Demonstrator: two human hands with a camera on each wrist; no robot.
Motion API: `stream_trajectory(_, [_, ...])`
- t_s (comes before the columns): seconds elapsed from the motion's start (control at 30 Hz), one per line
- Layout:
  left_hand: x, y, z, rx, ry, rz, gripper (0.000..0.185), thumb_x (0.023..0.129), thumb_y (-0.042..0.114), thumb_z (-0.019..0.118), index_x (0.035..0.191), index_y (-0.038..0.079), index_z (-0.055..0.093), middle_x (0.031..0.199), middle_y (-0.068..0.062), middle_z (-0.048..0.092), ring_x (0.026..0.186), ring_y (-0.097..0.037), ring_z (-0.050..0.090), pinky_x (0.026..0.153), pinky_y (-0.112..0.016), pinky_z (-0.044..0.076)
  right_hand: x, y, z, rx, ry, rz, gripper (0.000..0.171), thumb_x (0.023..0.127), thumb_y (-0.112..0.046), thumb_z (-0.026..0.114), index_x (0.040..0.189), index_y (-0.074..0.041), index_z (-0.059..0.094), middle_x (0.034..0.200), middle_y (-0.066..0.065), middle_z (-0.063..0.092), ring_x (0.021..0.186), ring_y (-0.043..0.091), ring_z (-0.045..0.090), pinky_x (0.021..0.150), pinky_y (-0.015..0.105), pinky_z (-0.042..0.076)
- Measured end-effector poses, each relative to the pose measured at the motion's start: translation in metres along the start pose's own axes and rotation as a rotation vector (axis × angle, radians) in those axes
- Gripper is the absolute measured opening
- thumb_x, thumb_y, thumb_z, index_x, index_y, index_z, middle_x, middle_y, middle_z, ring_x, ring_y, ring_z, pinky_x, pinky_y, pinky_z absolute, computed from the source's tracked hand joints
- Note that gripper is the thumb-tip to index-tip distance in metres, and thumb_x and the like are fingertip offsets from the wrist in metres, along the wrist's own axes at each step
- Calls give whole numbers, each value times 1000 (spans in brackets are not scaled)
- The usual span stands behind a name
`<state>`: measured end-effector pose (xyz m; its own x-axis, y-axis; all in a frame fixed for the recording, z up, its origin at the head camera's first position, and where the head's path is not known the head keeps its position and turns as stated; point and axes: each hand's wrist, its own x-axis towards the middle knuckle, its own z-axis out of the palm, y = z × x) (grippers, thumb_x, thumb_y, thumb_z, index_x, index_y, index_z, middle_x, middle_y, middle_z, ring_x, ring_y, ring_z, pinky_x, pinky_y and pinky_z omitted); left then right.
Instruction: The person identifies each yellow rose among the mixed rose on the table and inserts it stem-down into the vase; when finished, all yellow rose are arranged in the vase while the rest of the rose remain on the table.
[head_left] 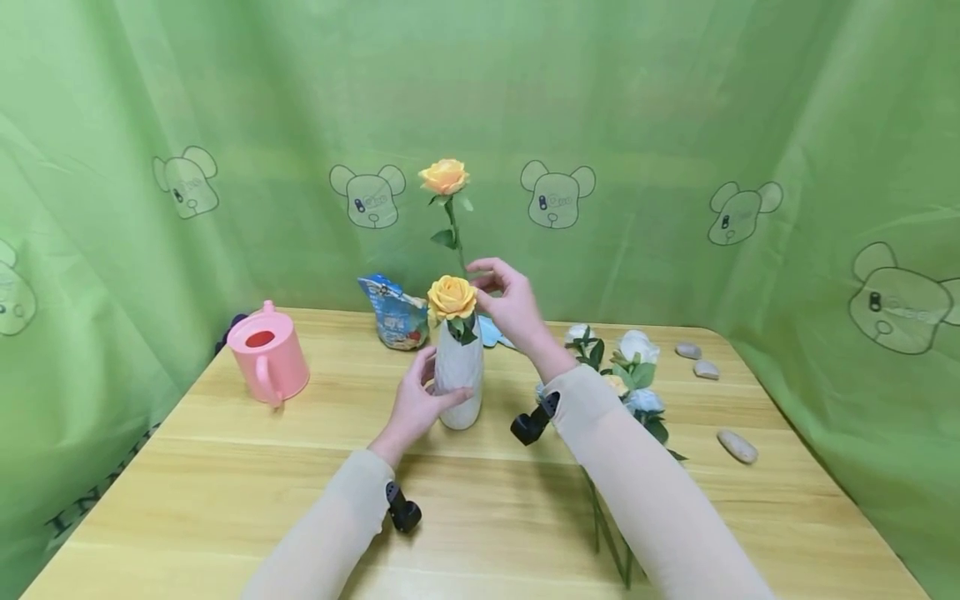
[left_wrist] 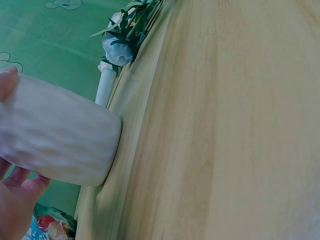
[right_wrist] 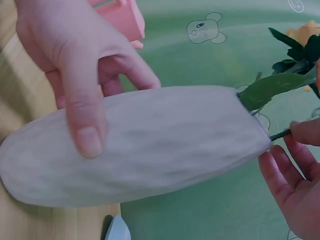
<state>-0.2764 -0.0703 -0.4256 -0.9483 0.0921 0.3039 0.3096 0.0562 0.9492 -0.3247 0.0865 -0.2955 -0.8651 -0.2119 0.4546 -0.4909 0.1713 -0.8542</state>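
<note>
A tall white textured vase (head_left: 462, 367) stands upright on the table. My left hand (head_left: 420, 402) holds it around the lower body, thumb across the front and fingers on the far side, as the right wrist view shows too. One yellow rose (head_left: 452, 298) sits in the vase, its bloom just over the mouth. Above it rises a second, peach-yellow rose (head_left: 444, 177) on a long stem. My right hand (head_left: 516, 307) pinches this stem (right_wrist: 281, 134) between thumb and fingers right at the vase's mouth. The stem's lower end is hidden inside the vase.
A pink watering can (head_left: 272, 358) stands at the left. Behind the vase are a blue snack bag (head_left: 401, 321) and a light-blue item (head_left: 491, 333). White and blue flowers (head_left: 637, 348) lie at the right, partly under my right arm, near several stones (head_left: 737, 447).
</note>
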Motion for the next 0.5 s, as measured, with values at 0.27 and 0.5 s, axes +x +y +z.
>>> stream_trajectory(0.27, [4,-14,1,22,29,-22,84,65,30,85,135,23,40,131,-6,50,119,-22,48,99,-41,40,-10,15,-13,-13,-18,16,21,85,-6,66,105,0,66,96,12,66,80,20,61,69,40,56])
stream_trajectory(0.5, [4,-15,1,27,35,-34,84,65,30,85,135,25,39,130,-5,49,117,-22,48,98,-41,41,-23,24,-25,21,-7,86,21,87,-6,64,106,2,64,96,15,63,79,23,60,67,36,56])
